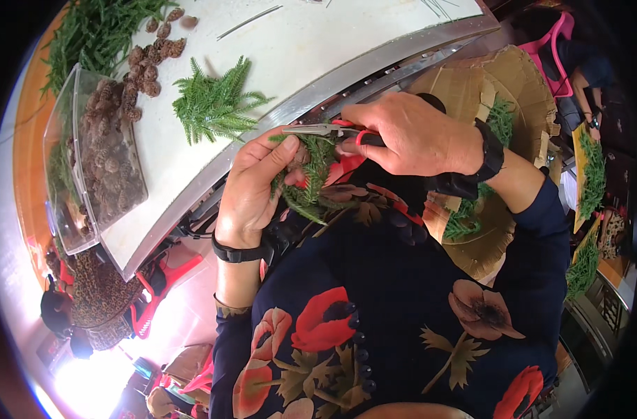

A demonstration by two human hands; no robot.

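Observation:
My left hand (pixel 255 174) is closed on a green artificial pine sprig (pixel 318 164) just off the table's near edge. Among its needles is a brownish piece that looks like a pine cone, partly covered by my fingers. My right hand (pixel 416 136) grips long-nose pliers (pixel 318 130) with red and black handles. Their metal jaws point left, over the top of the sprig and close to my left thumb; whether they pinch anything is too small to tell. Beyond my hands, a bunch of loose green sprigs (pixel 213 101) lies on the white table.
A clear plastic box (pixel 133 192) of pine cones stands at the table's left, with loose pine cones (pixel 151 63) beside it. More greenery (pixel 98 38) is heaped at the far left. At right is an open cardboard box (pixel 535 84) holding green sprigs. Other people sit nearby.

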